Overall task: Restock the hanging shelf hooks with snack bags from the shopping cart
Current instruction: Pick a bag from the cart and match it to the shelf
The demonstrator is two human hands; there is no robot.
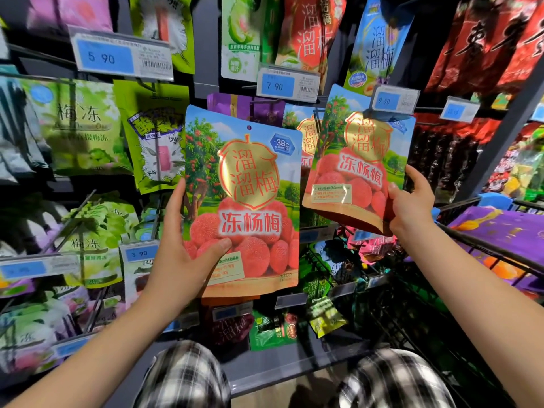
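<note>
The shopping cart (pixel 485 248) stands just right of the right wrist. The left hand (pixel 188 245) grips a frozen-bayberry bag (pixel 250 187) at its lower left, thumb pressed on the front and fingers behind. The bag's hang hole (pixel 249 127) sits at the end farthest from that grip. The right hand (pixel 412 201) pinches a second bayberry bag (pixel 353 172) by its lower right edge. The top of this bag is tucked behind the 9.90 price tag (pixel 394 101); I cannot tell whether it has caught the hook. Held so low, the tops will likely flop, so a higher grip would steer each hole onto its hook tip better.
</note>
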